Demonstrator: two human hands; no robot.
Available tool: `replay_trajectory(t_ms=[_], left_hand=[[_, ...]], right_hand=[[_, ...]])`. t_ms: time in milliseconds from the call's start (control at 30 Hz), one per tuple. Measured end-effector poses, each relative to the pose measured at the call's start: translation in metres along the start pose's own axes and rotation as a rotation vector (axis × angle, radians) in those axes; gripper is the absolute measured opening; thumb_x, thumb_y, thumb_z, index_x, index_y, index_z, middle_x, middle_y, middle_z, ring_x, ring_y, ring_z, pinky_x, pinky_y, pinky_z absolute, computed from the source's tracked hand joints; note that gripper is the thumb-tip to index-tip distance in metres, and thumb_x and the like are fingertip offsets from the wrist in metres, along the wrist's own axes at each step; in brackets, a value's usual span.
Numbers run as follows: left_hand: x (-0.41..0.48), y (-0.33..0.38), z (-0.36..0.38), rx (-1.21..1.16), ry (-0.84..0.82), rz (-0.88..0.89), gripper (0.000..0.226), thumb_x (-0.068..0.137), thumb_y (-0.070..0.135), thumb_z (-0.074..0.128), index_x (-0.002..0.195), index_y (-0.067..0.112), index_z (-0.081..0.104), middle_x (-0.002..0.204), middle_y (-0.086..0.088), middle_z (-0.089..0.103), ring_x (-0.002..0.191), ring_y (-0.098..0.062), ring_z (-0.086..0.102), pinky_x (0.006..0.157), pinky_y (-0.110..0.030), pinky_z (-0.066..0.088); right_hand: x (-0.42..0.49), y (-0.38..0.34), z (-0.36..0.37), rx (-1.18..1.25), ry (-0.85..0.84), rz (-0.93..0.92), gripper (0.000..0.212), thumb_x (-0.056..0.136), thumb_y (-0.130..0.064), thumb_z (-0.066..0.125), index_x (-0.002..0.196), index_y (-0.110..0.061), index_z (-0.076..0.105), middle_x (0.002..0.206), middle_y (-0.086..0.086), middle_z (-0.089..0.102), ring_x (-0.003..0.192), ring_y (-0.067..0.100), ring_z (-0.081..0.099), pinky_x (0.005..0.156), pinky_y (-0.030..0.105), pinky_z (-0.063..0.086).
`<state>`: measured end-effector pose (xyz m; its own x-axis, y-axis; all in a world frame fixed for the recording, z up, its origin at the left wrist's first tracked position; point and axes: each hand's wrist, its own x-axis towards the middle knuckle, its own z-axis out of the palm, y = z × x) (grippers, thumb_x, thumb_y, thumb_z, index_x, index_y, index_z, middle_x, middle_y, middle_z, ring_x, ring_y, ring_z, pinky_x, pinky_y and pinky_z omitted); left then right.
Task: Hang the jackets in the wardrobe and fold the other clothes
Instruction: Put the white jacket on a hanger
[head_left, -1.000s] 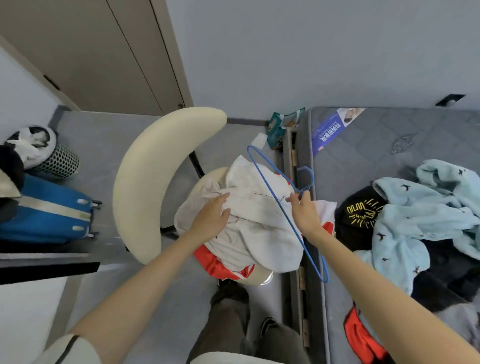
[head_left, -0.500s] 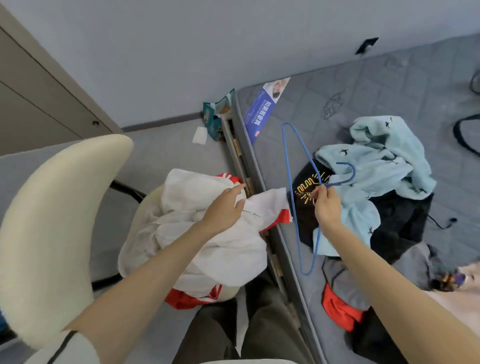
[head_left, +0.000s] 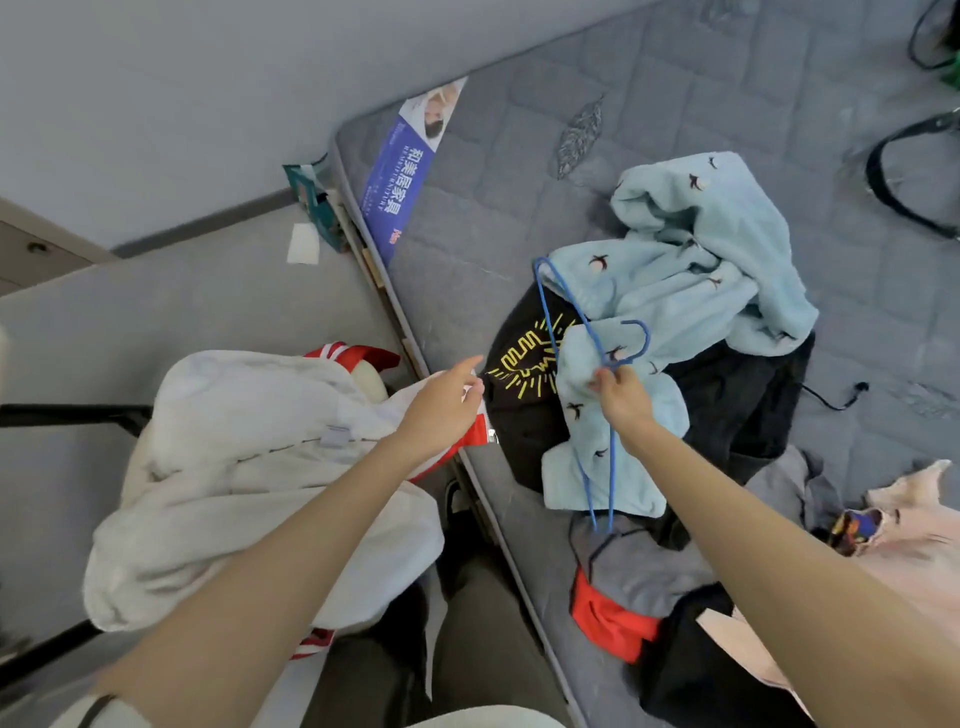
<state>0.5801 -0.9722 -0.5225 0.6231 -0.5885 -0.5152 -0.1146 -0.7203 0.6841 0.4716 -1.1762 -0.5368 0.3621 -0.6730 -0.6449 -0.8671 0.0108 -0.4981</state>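
A: Since the earlier frame the right hand has carried the thin blue wire hanger further over the grey quilted mattress. It hangs now above the light blue fleece garment with small bird prints, right of centre.

B: And the grip of that hand?

A: Clamped on the hanger's neck, just under the hook.

B: Where is the jacket?

A: The white fleece jacket with red striped trim lies heaped at the lower left, beside the bed edge. The left hand reaches to the middle of the frame. Its grip is closed on the white cloth near the red cuff, with the index finger pointing out.

B: What else lies on the mattress?

A: A black garment with a yellow print, touching the blue one, and a grey and red garment at the lower right.
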Motion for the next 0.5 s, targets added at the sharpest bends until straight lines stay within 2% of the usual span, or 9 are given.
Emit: replay_trajectory(t_ms=[133,200,333,400,500], left_hand=[[0.002,0.005,0.012,-0.013,0.008,-0.045,0.044,0.102,0.030,0.040,0.145,0.026,0.034,0.138,-0.002,0.052,0.123,-0.019,0.051,0.086,-0.022,0.038],[-0.004,0.004,0.012,-0.017,0.030,-0.069,0.043,0.102,0.029,0.040,0.144,0.025,0.035,0.139,-0.003,0.051,0.123,-0.020,0.051,0.087,-0.021,0.037],[-0.025,-0.004,0.001,-0.025,0.093,-0.167,0.044,0.100,0.025,0.045,0.143,0.021,0.037,0.138,-0.004,0.051,0.122,-0.021,0.051,0.092,-0.023,0.040],[-0.043,-0.013,-0.009,-0.051,0.177,-0.217,0.041,0.100,0.023,0.045,0.140,0.020,0.041,0.135,-0.003,0.053,0.119,-0.020,0.053,0.091,-0.023,0.040],[-0.077,-0.032,-0.028,-0.090,0.320,-0.281,0.039,0.100,0.019,0.044,0.139,0.020,0.043,0.137,-0.004,0.049,0.120,-0.021,0.051,0.095,-0.026,0.041]], right_hand=[[-0.010,0.017,-0.018,-0.036,0.174,-0.016,0.025,0.096,-0.015,0.051,0.115,0.000,0.051,0.113,0.016,0.059,0.107,0.032,0.056,0.092,0.040,0.044],[-0.023,0.020,-0.022,-0.074,0.246,-0.050,0.019,0.094,-0.015,0.054,0.107,-0.001,0.052,0.109,0.017,0.058,0.102,0.031,0.056,0.086,0.039,0.045],[-0.050,0.012,-0.014,-0.041,0.036,-0.142,0.009,0.097,-0.017,0.047,0.093,-0.010,0.049,0.094,0.007,0.059,0.084,0.021,0.055,0.071,0.025,0.040],[-0.062,0.002,-0.001,-0.065,-0.077,-0.237,0.010,0.098,-0.017,0.047,0.094,-0.010,0.053,0.091,0.001,0.057,0.083,0.017,0.053,0.070,0.019,0.038],[-0.076,-0.021,0.029,-0.154,-0.209,-0.345,0.015,0.098,-0.015,0.048,0.103,-0.006,0.059,0.095,0.002,0.060,0.088,0.016,0.055,0.075,0.022,0.040]])
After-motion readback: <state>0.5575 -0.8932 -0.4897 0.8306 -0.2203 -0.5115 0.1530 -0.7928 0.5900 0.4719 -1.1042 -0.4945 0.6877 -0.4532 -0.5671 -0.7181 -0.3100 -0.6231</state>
